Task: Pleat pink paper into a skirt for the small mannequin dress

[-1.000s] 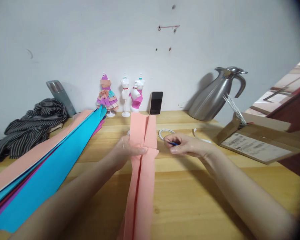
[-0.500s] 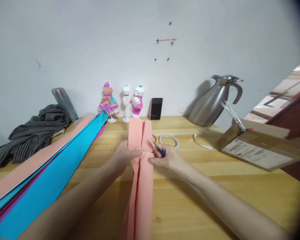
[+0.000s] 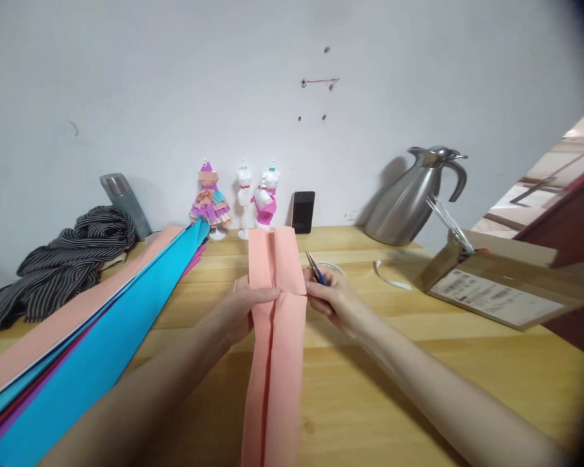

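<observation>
A long strip of folded pink crepe paper (image 3: 285, 363) runs from the near edge of view up to the middle of the table. It is slit across from its right side, and its upper section is nearly separated there. My left hand (image 3: 241, 308) grips its left side, thumb on top near the inner end of the slit. My right hand (image 3: 338, 301) is closed around blue-handled scissors (image 3: 316, 269), beside the paper's right edge. The scissors' blades point up and away from me, to the right of the paper. Fingers partly hide the handles.
Coloured crepe paper sheets (image 3: 141, 305) lie on the left beside a striped cloth (image 3: 73, 259). Behind stand a dressed mini mannequin (image 3: 209, 201), white mannequins (image 3: 244, 194) and a phone (image 3: 303, 213). A tape roll (image 3: 333, 266), cardboard box (image 3: 506, 285) and steel jug (image 3: 411, 194) are on the right.
My right hand came left to the paper with the scissors, which now point upward at its edge. The paper's upper section was turned slightly. My left hand kept its grip.
</observation>
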The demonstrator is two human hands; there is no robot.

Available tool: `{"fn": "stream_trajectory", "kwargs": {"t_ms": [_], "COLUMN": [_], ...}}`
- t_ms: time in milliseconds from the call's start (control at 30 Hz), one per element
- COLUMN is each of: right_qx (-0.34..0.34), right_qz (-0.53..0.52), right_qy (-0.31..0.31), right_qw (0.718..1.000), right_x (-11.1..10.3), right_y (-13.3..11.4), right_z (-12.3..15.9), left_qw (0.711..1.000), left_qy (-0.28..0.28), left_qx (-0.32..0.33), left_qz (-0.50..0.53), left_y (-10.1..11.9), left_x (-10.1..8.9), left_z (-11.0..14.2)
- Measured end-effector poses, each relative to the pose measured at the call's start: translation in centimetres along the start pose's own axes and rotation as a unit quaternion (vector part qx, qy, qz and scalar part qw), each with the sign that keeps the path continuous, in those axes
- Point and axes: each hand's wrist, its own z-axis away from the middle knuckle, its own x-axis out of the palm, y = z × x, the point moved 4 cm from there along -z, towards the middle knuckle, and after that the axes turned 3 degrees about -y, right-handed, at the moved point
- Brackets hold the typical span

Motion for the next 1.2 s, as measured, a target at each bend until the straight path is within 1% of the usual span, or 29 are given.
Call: {"fn": "stream_trajectory", "kwargs": {"t_ms": [133, 267, 333, 400, 467, 567, 633, 700, 767, 867, 967, 1033, 1100, 1200], "right_qx": [-0.023, -0.055, -0.071, -0.091, -0.122, -0.161, -0.168, -0.164, -0.158, -0.146, -0.122, -0.095, -0.072, -0.064], "right_qz": [-0.008, 0.050, 0.090, 0.137, 0.190, 0.284, 0.341, 0.365, 0.338, 0.235, 0.133, 0.080, 0.049, 0.052], "right_qy": [0.011, 0.036, 0.039, 0.038, 0.038, 0.047, 0.066, 0.093, 0.122, 0.161, 0.180, 0.176, 0.158, 0.107], "right_qw": [1.000, 0.997, 0.993, 0.986, 0.973, 0.944, 0.923, 0.912, 0.920, 0.947, 0.967, 0.977, 0.984, 0.991], "right_x": [0.7, 1.4, 1.8, 2.1, 2.5, 3.0, 3.3, 3.4, 3.3, 2.9, 2.4, 2.3, 2.4, 3.0], "right_y": [-0.1, -1.2, -1.7, -2.2, -2.9, -4.0, -4.4, -4.5, -4.4, -4.0, -3.3, -2.7, -2.1, -1.6], "right_z": [0.0, 0.1, 0.1, 0.2, 0.5, 1.1, 1.2, 1.0, 0.6, 0.1, -0.2, -0.2, -0.2, 0.0], "left_qw": [0.998, 0.999, 0.999, 0.999, 0.999, 0.998, 0.998, 0.998, 0.999, 0.997, 0.994, 0.996, 0.998, 0.999], "left_qy": [0.040, 0.030, 0.022, 0.027, 0.033, 0.052, 0.061, 0.058, 0.044, 0.008, -0.012, -0.004, 0.017, 0.036], "left_qx": [-0.035, -0.017, -0.023, -0.030, -0.029, -0.020, -0.015, -0.013, -0.006, -0.009, -0.027, -0.024, -0.019, -0.009], "left_qz": [-0.014, -0.030, -0.035, -0.030, -0.020, -0.020, -0.028, -0.018, 0.019, 0.081, 0.106, 0.088, 0.050, 0.024], "left_y": [-0.3, -0.1, 0.1, 0.3, 0.5, 0.6, 0.6, 0.7, 1.0, 1.4, 1.4, 1.3, 1.1, 0.7], "left_x": [0.0, 0.2, 0.3, 0.5, 0.7, 0.8, 0.7, 0.7, 0.7, 0.6, 0.4, 0.1, 0.0, -0.1], "left_z": [0.0, -0.1, 0.0, 0.0, 0.0, 0.1, 0.1, 0.1, 0.1, -0.1, -0.2, -0.4, -0.4, -0.5]}}
